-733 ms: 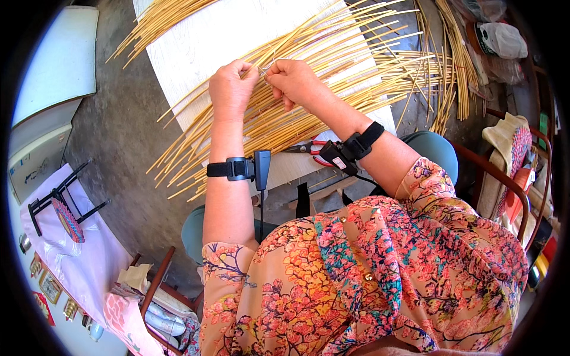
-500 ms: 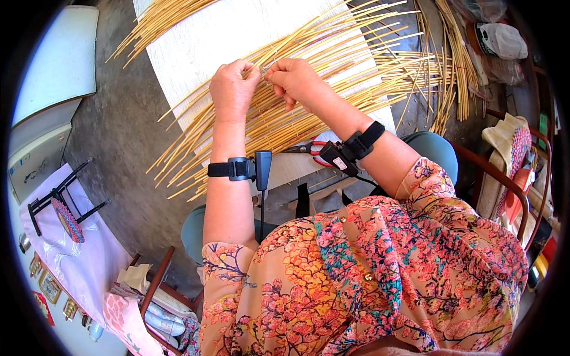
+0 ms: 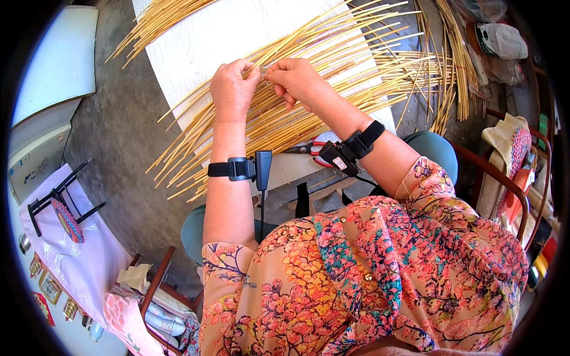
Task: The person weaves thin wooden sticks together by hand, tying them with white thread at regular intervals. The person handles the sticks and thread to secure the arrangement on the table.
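Observation:
A wide mat-like layer of thin yellow sticks (image 3: 279, 121) lies across a pale wooden tabletop (image 3: 184, 53), its ends fanning out on both sides. Over its far edge, my left hand (image 3: 233, 89) is closed in a pinch. Just to its right, my right hand (image 3: 297, 82) pinches too, thumb and forefinger together, the other fingers curled. Between the fingertips, right by the sticks, something small and thin is too fine to name. Red-handled cutters (image 3: 312, 148) lie at the near edge of the sticks, partly behind the device on my right forearm.
More sticks (image 3: 157, 24) lie at the table's far left corner. A long bundle (image 3: 457, 65) rests on the floor to the right. Blue-grey seats (image 3: 436, 151) and a wooden chair arm (image 3: 496, 172) are close by. A cloth-covered surface (image 3: 83, 237) stands at left.
Almost nothing differs. Both hands keep their pinch at the same spot, with at most a tiny shift of the right fingers.

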Tool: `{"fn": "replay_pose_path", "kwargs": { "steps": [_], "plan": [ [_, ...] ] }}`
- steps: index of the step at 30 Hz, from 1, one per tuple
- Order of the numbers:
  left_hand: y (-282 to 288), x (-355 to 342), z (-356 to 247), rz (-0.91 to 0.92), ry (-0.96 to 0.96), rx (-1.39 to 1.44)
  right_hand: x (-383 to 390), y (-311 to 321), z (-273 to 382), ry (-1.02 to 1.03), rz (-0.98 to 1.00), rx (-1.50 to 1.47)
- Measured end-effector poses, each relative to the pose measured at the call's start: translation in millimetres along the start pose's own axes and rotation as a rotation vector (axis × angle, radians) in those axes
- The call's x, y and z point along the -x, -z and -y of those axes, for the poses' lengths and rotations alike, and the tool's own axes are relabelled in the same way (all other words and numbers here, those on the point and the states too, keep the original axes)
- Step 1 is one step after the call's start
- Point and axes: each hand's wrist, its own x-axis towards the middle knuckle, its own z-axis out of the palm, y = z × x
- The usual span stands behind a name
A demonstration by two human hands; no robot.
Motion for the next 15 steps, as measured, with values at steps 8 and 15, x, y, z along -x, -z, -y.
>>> {"fn": "replay_pose_path", "kwargs": {
  "steps": [8, 15],
  "plan": [
    [4, -2, -6, -0.019, -0.093, -0.017, -2, 0, -3, 0.003, -0.014, -0.018],
    [0, -2, 4, 0.079, 0.177, 0.217, -4, -1, -3, 0.007, -0.006, -0.036]
  ]
}}
